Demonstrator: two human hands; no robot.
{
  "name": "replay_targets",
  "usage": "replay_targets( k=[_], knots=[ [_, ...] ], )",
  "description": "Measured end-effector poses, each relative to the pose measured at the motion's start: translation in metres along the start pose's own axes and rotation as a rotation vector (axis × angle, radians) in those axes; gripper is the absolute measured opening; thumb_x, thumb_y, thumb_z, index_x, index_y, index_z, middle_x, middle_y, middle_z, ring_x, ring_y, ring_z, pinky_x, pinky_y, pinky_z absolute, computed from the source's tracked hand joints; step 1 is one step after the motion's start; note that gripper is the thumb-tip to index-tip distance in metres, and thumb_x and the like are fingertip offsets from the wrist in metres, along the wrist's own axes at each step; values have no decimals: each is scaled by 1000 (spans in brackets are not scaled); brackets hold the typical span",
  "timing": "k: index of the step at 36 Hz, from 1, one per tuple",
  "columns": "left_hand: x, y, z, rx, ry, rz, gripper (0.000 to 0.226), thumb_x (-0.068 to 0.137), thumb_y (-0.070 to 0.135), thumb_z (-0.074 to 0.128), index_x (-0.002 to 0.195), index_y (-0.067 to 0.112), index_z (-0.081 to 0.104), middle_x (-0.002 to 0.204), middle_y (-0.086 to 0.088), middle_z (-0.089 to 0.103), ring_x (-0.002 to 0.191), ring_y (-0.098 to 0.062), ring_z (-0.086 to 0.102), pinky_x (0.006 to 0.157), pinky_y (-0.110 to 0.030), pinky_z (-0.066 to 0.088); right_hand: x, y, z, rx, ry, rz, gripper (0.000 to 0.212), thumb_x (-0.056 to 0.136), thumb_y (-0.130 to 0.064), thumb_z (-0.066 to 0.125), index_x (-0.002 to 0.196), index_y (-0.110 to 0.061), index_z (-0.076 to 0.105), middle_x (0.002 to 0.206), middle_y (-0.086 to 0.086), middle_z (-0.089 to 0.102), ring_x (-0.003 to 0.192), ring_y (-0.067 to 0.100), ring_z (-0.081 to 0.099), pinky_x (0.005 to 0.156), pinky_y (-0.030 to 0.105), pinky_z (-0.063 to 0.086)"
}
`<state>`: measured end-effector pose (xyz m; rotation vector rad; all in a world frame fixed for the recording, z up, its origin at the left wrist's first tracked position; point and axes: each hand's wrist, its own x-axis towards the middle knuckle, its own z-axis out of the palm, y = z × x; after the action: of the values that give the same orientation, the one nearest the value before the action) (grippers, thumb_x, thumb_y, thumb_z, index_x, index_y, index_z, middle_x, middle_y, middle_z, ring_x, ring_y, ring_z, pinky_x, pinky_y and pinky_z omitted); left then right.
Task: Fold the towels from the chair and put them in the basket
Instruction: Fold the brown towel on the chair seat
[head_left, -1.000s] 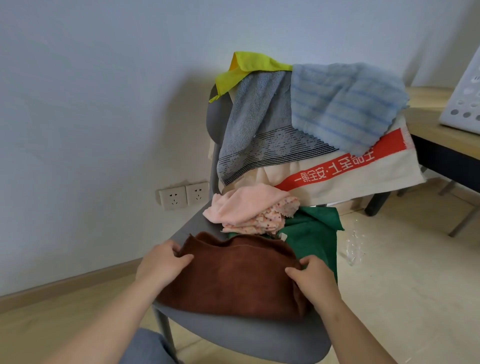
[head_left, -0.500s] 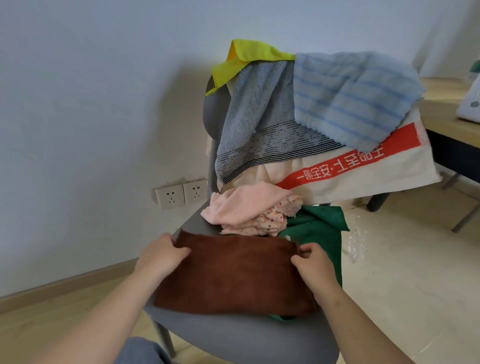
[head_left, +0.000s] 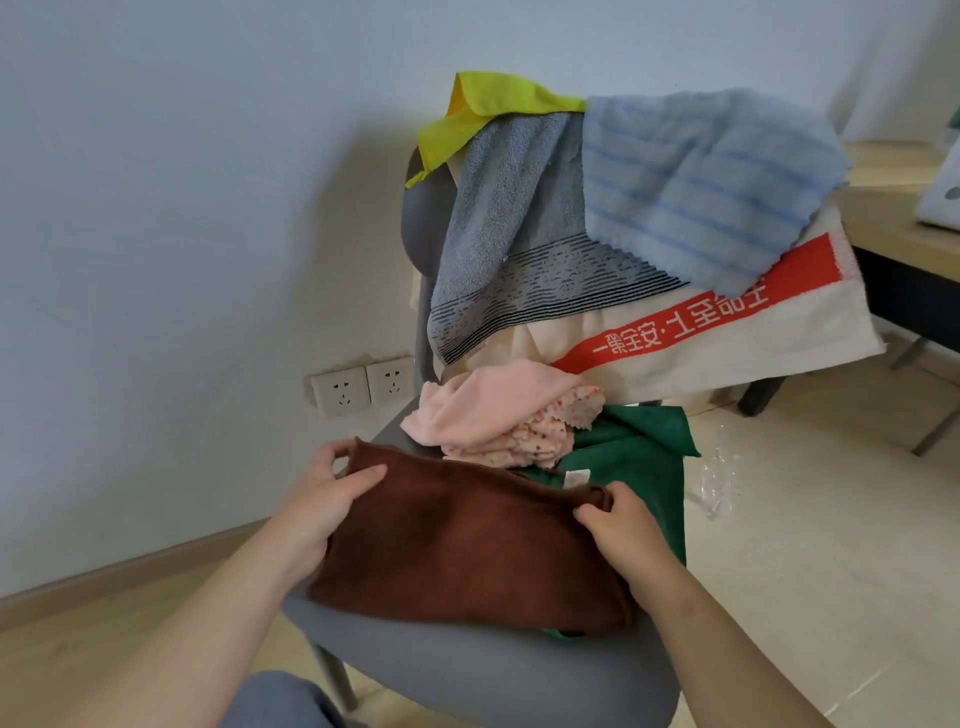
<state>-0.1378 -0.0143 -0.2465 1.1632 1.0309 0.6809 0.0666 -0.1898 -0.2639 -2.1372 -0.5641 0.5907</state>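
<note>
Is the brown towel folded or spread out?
Folded, it seems: the brown towel lies doubled on the chair, left hand and right hand pinching its far corners.

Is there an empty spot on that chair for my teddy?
Only the grey front rim of the chair seat, below the brown towel. The rest is crowded: pink towel and green towel behind it, more towels over the backrest. The floor right of the chair is mostly bare.

Folded towel (head_left: 467, 545) lies on chair seat (head_left: 493, 670) front. Left hand (head_left: 322, 499) holds its 10 o'clock corner, right hand (head_left: 623, 525) its 2 o'clock corner. Bunched towel (head_left: 493, 415) behind at 12. Spread towel (head_left: 639, 457) underneath, sticking out at 3. Draped towels (head_left: 571, 234) on backrest, 12. Sockets (head_left: 358, 387) at 10. Table (head_left: 883, 223) with basket (head_left: 943, 192) on it, 2.
</note>
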Motion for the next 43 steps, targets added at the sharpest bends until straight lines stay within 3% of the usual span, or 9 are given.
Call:
replay_targets(
  k=[7,11,16,20,25,30,35,39,43],
  knots=[
    [-4,10,-5,185,-10,198,26,87,-2,57,83,24,60,86,-4,61,71,-14,55,61,-22,44,1,-5,-4,76,-120,65,24,73,-10,74,95,-11,65,96,8,67,91,26,63,84,36,50],
    [-7,16,-8,262,16,288,22,88,1,58,83,22,62,85,1,62,75,-9,56,65,-18,42,1,-13,-11,377,-102,80,22,72,-4,75,86,-18,66,89,3,70,82,19,64,65,28,49],
    [-1,26,-15,294,52,309,16,85,0,62,88,16,64,81,4,63,75,-10,57,65,-16,44,5,-19,-26,570,-144,116,9,83,-16,68,91,-15,62,93,3,67,88,18,62,65,28,46],
    [10,27,-12,331,76,272,19,82,1,67,98,10,64,82,2,62,73,-9,57,61,-15,45,10,-17,-23,389,52,17,8,89,-18,61,86,-21,55,95,-1,60,85,12,55,73,29,44],
    [16,9,-8,472,-78,4,30,87,13,64,116,12,55,108,-14,63,85,-24,59,65,-26,44,2,-1,-14,361,-113,121,34,82,-22,71,107,-20,48,98,-1,59,84,13,59,63,25,47],
    [10,3,-16,693,-20,-78,47,83,23,69,122,21,43,102,-9,57,80,-23,57,56,-27,42,-9,8,-18,99,-84,95,45,77,-25,74,109,-23,44,102,-2,53,91,18,57,71,29,46],
    [-5,-9,-27,827,-78,-19,50,79,13,72,119,21,42,80,0,53,69,-13,52,54,-24,38,-25,14,-20,-64,-37,2,33,80,-23,70,105,-21,49,97,-2,58,94,20,58,75,29,44],
    [-15,-18,-32,629,-73,54,39,87,5,61,111,31,44,91,-11,63,76,-25,63,66,-33,51,-39,13,-16,-36,160,-174,21,84,-11,65,93,-24,51,87,-7,58,83,14,55,69,25,36],
    [-21,-27,-37,654,-24,116,23,92,8,53,84,29,50,87,3,55,70,-19,55,43,-25,48,-51,10,-10,89,238,-265,26,85,-7,63,81,-26,45,83,-11,54,81,12,52,64,21,35]
  ],
)
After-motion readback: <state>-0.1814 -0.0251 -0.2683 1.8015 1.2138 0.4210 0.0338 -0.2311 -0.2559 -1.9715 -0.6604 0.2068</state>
